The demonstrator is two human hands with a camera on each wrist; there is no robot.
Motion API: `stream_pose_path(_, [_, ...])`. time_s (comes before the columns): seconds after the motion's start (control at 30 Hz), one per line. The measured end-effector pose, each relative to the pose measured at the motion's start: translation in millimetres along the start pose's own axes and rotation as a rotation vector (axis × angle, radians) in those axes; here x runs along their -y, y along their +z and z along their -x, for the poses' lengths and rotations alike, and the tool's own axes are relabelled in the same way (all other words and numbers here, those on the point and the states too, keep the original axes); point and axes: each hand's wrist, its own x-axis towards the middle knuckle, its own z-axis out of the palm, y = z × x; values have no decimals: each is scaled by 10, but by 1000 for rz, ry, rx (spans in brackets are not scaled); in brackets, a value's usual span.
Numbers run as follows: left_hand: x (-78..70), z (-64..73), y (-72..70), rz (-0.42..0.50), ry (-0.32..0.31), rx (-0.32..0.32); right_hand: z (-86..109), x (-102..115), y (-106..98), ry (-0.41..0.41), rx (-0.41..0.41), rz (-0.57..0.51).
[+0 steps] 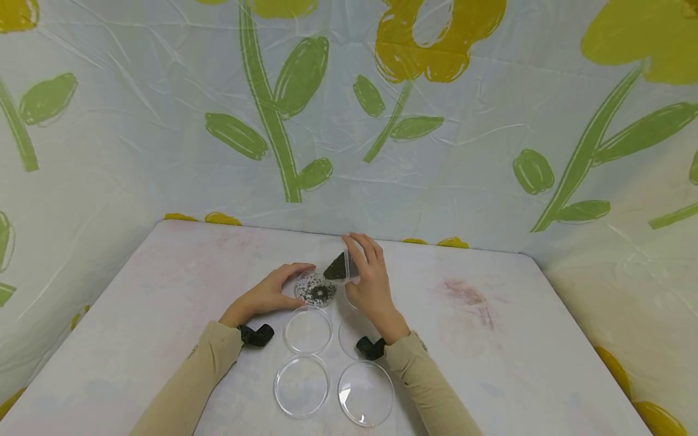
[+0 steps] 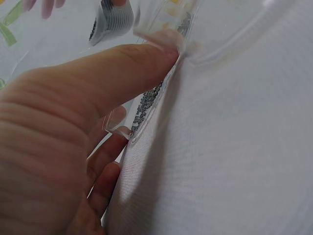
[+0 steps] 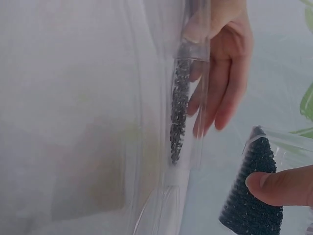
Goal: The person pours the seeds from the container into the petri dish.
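My left hand [image 1: 269, 292] grips a clear petri dish [image 1: 316, 290] by its sides, thumb at the near edge and fingers round the far edge. Dark granules lie scattered over the dish's bottom, with a denser ring near the middle. Above its right side, my right hand [image 1: 373, 289] holds a clear plastic cup [image 1: 339, 268], tipped with its mouth to the left. Black granules [image 3: 254, 191] fill much of the tilted cup, and my right thumb presses on its side. The left wrist view shows the dish edge-on under my left thumb [image 2: 132, 66].
Nearer me stand more clear round dishes: two on the left [image 1: 308, 351] [image 1: 302, 416], one at front right [image 1: 366, 426], and others partly hidden under my right hand and wrist. A flower-printed cloth [image 1: 463, 181] hangs behind the white table [image 1: 163, 290].
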Motion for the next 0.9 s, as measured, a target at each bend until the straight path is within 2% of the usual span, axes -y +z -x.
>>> stream_pose_path(0.17, [108, -7, 1, -5, -3, -5, 19, -56, 1, 108, -41, -109])
stream_pose_path(0.23, [130, -8, -3, -3, -10, -2, 24, -62, -13, 175, -40, -155])
stream_pose_path(0.4, [136, -2, -10, -13, -33, 4, 21, -60, -85, 443, 5, -272])
stream_pose_path(0.5, [128, 0, -9, -29, -40, 2, 17, -83, -135, 557, 5, -349])
stream_pose_path(0.63, [126, 3, -3, -22, -38, -3, 20, -153, -185, 623, -20, -487])
stream_pose_path(0.77, [113, 11, -4, 6, -44, -1, 27, -246, -232, 650, -29, -612])
stream_pose_path(0.9, [93, 14, -9, -11, -57, 7, -9, -242, -354, 673, -25, -694])
